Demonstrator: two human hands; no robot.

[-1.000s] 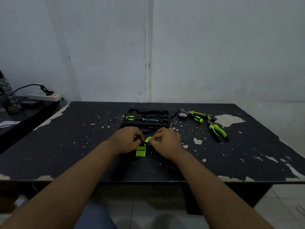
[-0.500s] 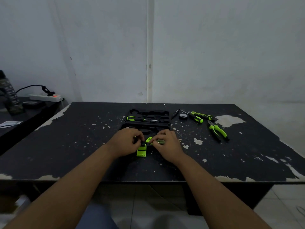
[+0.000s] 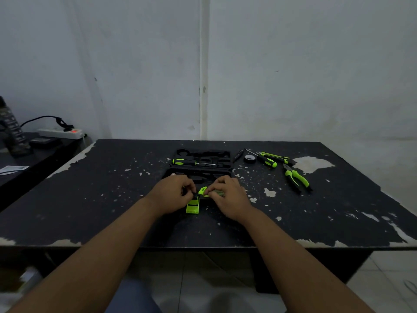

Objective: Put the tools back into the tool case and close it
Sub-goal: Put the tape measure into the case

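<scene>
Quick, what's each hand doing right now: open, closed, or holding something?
Left hand: closed, pinching one end of the green tool.
Right hand: closed, pinching its other end.

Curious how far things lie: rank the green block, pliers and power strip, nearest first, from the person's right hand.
1. Green block, just left of the right hand.
2. Pliers, off to its right.
3. Power strip, on the far-left side table.
</scene>
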